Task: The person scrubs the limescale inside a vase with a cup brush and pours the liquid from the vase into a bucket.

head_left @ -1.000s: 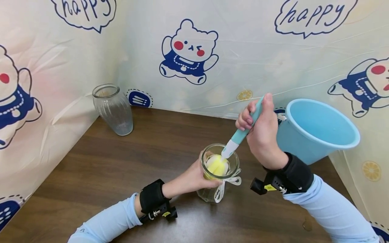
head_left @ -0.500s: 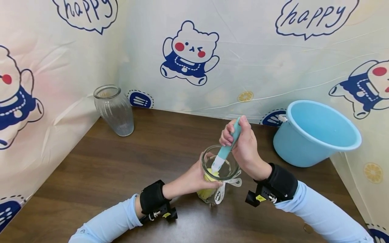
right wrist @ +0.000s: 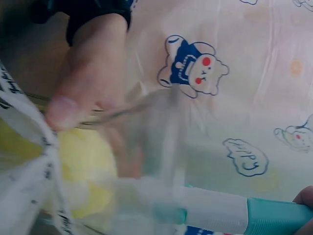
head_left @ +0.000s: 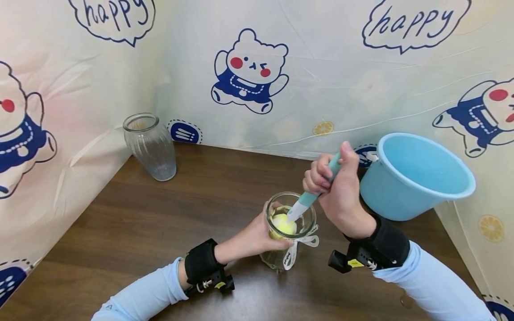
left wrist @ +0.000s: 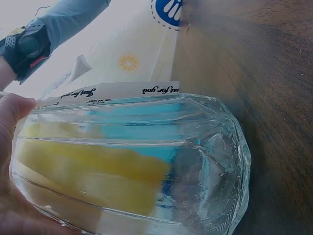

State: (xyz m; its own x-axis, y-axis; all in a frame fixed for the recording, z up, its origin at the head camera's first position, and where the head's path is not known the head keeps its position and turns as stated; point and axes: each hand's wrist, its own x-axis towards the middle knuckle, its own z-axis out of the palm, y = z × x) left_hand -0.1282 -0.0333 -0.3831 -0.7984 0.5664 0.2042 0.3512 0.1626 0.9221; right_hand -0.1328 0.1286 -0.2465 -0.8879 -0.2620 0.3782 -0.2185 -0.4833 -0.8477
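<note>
My left hand (head_left: 265, 234) grips a clear glass jar (left wrist: 215, 161) round its neck, the thumb along the near side. A white printed ribbon (head_left: 307, 240) is tied in a bow at that neck. My right hand (head_left: 339, 196) grips the teal handle of a bottle brush (head_left: 303, 205), which slants down through the jar's mouth. Inside the glass sits the brush's yellow and white sponge head (head_left: 283, 224), high up near the rim. In the left wrist view the yellow sponge (left wrist: 93, 166) shows through the ribbed wall, well above the jar's bottom.
A light blue bucket (head_left: 405, 187) stands at the right, close behind my right hand. At the back left is a second, ribbed glass vase (head_left: 150, 149). Cartoon-printed sheeting (head_left: 305, 89) walls off the back and sides of the brown wooden table (head_left: 192, 191).
The right hand pushed the brush down into the jar, then drew it back up and to the right, so the sponge is near the rim again. The left hand holds the jar still.
</note>
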